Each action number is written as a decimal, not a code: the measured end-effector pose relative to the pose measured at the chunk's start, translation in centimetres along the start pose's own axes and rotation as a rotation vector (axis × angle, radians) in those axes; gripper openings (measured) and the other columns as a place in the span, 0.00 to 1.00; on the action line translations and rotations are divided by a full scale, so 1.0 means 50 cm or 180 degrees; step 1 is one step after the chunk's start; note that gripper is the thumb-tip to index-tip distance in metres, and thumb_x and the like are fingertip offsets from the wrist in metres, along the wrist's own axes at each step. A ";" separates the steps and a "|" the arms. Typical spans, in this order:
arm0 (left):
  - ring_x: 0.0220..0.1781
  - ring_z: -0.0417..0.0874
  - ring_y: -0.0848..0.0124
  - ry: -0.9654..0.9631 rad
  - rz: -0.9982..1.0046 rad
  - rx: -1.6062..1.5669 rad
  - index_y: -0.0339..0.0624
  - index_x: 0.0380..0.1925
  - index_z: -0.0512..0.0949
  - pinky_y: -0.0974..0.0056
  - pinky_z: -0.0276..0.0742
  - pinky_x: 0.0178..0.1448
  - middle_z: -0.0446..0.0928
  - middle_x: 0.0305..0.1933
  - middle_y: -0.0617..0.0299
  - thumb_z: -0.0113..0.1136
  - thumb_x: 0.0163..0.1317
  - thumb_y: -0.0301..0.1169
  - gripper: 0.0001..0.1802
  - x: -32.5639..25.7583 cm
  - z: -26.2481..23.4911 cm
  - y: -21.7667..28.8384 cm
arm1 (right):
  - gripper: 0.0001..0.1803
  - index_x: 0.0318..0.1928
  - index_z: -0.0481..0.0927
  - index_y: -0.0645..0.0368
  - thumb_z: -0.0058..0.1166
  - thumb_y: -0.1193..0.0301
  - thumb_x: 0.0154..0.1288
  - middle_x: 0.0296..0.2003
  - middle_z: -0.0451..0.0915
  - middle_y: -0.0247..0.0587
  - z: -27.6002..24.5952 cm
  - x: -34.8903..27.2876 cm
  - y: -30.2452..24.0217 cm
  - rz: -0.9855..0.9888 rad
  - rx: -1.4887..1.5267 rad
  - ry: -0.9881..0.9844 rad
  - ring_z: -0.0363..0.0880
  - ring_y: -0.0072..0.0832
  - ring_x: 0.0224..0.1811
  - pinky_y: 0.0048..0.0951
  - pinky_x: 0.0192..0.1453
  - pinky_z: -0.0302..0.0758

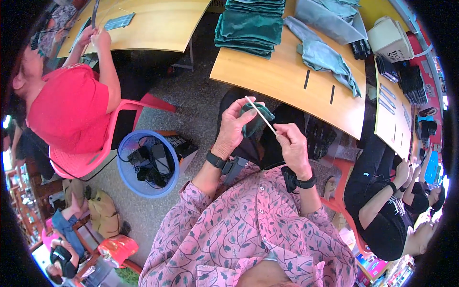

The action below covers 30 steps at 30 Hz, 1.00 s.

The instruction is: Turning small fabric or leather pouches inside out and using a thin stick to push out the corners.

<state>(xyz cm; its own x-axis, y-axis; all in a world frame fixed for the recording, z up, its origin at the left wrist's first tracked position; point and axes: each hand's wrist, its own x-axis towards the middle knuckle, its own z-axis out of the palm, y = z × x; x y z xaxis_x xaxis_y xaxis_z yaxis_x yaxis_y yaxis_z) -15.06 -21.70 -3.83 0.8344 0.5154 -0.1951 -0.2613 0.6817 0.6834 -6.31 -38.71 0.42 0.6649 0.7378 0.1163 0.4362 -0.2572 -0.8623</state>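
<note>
My left hand (230, 128) is closed on a small piece of dark green, shiny cloth (252, 126), which bunches between thumb and fingers. A thin pale stick (262, 116) lies slantwise across the cloth, its upper end near my left fingertips. My right hand (292, 146) pinches the lower end of this stick between thumb and fingers. Whether the stick runs inside a fold of the cloth or only over it, I cannot tell. Both hands are held up in front of my body, short of the table's near edge.
A wooden table (282, 88) ahead bears a stack of green cloth pieces (248, 28), a pale grey-green cloth (320, 52) and a grey bin (332, 21). A blue basket (125, 179) with black devices stands at left. People sit at tables on both sides.
</note>
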 end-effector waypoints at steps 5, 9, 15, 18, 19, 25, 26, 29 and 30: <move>0.48 0.82 0.70 -0.0132 -0.0019 0.0031 0.37 0.49 0.77 0.67 0.77 0.56 0.82 0.46 0.54 0.62 0.63 0.23 0.14 -0.003 -0.007 -0.006 | 0.11 0.41 0.79 0.65 0.54 0.87 0.57 0.33 0.76 0.44 0.022 -0.004 0.001 -0.0344 -0.0141 0.0069 0.77 0.35 0.33 0.28 0.38 0.73; 0.47 0.83 0.71 -0.0096 0.0041 0.0059 0.38 0.45 0.79 0.67 0.78 0.55 0.82 0.44 0.56 0.62 0.62 0.23 0.11 -0.003 -0.008 -0.010 | 0.09 0.40 0.78 0.66 0.54 0.85 0.58 0.34 0.75 0.47 0.029 -0.004 0.008 -0.0532 -0.0339 0.0022 0.78 0.39 0.34 0.34 0.38 0.74; 0.45 0.83 0.71 -0.0102 0.0042 0.0183 0.37 0.46 0.79 0.68 0.79 0.53 0.82 0.45 0.56 0.61 0.63 0.22 0.11 -0.006 -0.002 -0.017 | 0.07 0.44 0.76 0.65 0.52 0.81 0.65 0.32 0.77 0.40 0.067 -0.013 0.009 0.0972 0.0839 -0.0161 0.77 0.26 0.30 0.27 0.33 0.73; 0.43 0.82 0.75 0.0197 0.0058 -0.0047 0.38 0.46 0.79 0.70 0.80 0.49 0.82 0.43 0.60 0.63 0.63 0.24 0.12 -0.002 0.002 -0.008 | 0.08 0.47 0.77 0.63 0.50 0.78 0.70 0.31 0.78 0.30 0.060 -0.012 0.000 0.0631 0.0850 0.0189 0.69 0.13 0.23 0.16 0.28 0.69; 0.42 0.82 0.76 0.0323 -0.0003 -0.0071 0.38 0.47 0.79 0.71 0.80 0.47 0.82 0.42 0.62 0.63 0.63 0.25 0.12 0.001 -0.001 -0.001 | 0.11 0.51 0.78 0.62 0.51 0.77 0.70 0.32 0.78 0.29 0.055 -0.012 0.018 0.0384 0.0530 0.0265 0.69 0.11 0.24 0.14 0.27 0.68; 0.40 0.83 0.76 0.0535 -0.0110 -0.0222 0.38 0.46 0.79 0.70 0.80 0.46 0.82 0.40 0.64 0.63 0.64 0.27 0.11 0.008 -0.020 0.014 | 0.08 0.45 0.81 0.63 0.54 0.78 0.67 0.30 0.79 0.37 0.011 -0.012 0.018 0.0376 0.0163 0.0292 0.77 0.22 0.30 0.22 0.35 0.74; 0.40 0.83 0.77 0.0505 -0.0096 -0.0253 0.39 0.46 0.79 0.70 0.80 0.46 0.82 0.40 0.64 0.63 0.64 0.27 0.11 0.007 -0.020 0.014 | 0.08 0.45 0.81 0.63 0.54 0.78 0.67 0.29 0.78 0.37 0.009 -0.014 0.022 0.0253 0.0049 0.0321 0.77 0.22 0.30 0.23 0.34 0.74; 0.40 0.83 0.77 0.0506 -0.0059 -0.0264 0.39 0.45 0.79 0.71 0.80 0.47 0.82 0.40 0.64 0.62 0.64 0.27 0.10 0.006 -0.017 0.016 | 0.08 0.45 0.82 0.61 0.56 0.78 0.66 0.28 0.77 0.39 0.007 -0.018 0.029 0.0075 -0.0146 0.0381 0.76 0.25 0.27 0.26 0.31 0.72; 0.40 0.83 0.77 0.0508 -0.0064 -0.0258 0.39 0.45 0.79 0.71 0.80 0.47 0.82 0.40 0.64 0.62 0.64 0.27 0.10 0.005 -0.018 0.015 | 0.08 0.44 0.82 0.61 0.57 0.79 0.65 0.27 0.77 0.40 0.006 -0.018 0.027 0.0046 -0.0231 0.0379 0.75 0.27 0.26 0.27 0.30 0.71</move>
<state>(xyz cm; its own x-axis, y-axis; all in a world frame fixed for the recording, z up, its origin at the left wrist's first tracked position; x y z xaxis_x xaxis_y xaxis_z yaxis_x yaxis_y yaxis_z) -15.49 -20.58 -4.01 0.7540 0.5727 -0.3216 -0.2891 0.7290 0.6205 -6.50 -39.53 -0.99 0.7368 0.6555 0.1655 0.4660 -0.3149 -0.8269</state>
